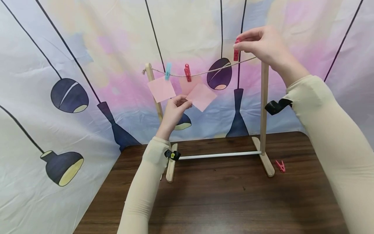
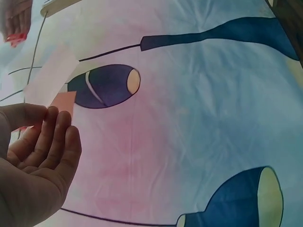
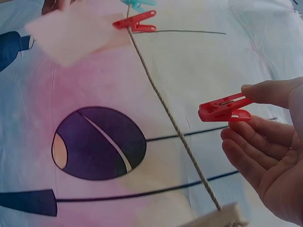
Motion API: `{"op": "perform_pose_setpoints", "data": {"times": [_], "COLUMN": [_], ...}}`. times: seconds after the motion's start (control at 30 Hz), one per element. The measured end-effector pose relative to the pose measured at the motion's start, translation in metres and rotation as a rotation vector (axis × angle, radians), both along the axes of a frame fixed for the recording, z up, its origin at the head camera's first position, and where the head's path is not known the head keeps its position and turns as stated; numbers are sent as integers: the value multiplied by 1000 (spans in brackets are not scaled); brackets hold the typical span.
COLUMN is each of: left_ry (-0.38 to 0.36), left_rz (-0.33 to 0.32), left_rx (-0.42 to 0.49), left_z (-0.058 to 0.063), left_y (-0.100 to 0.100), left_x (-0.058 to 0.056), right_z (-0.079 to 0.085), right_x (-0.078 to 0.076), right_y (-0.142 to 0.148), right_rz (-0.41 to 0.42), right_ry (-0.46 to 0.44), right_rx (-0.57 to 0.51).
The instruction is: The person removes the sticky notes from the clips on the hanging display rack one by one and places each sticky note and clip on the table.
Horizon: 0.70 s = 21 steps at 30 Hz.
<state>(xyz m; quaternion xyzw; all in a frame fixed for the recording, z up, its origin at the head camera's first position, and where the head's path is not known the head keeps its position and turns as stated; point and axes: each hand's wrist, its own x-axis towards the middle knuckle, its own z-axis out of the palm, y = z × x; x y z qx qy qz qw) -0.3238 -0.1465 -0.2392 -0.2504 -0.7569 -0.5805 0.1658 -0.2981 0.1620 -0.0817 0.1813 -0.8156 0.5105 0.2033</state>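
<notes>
Between thumb and fingers, my left hand (image 1: 174, 112) pinches a corner of a pink paper square (image 1: 201, 97) below the string (image 1: 201, 73). My right hand (image 1: 267, 45), raised near the right post, pinches a red clothespin (image 1: 236, 50) by its handles. In the right wrist view that red clothespin (image 3: 222, 109) is apart from the string (image 3: 163, 101). A blue clothespin (image 1: 168, 71) holds one pink square (image 1: 162, 89) on the string at the left. Beside it a red clothespin (image 1: 187, 72) holds another pink square (image 1: 187, 85), partly hidden behind the one in my left hand.
A wooden frame with a left post (image 1: 150, 76), a right post (image 1: 264, 107) and a white crossbar (image 1: 219, 155) stands on the brown table (image 1: 216, 201). Another red clothespin (image 1: 280, 166) lies by its right foot (image 1: 264, 159). A lamp-patterned cloth (image 1: 117, 58) hangs behind.
</notes>
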Motion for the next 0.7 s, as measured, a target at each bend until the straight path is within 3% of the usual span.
{"op": "perform_pose_setpoints", "data": {"times": [0.23,0.47,0.7], "left_ry": [23,72,100], "left_rz": [41,47,103], "left_rx": [-5,70,116], "left_z": [9,20,31], "left_y": [-19,-41,-66], "left_x": [10,20,29], "right_z": [-1,-3,-7], "right_x": [3,10,16], "right_y": [17,33,48], "right_rz": [-34,-25,-51], "right_ry": [-7,2,7], "right_rx": [-38,-101,-126]}}
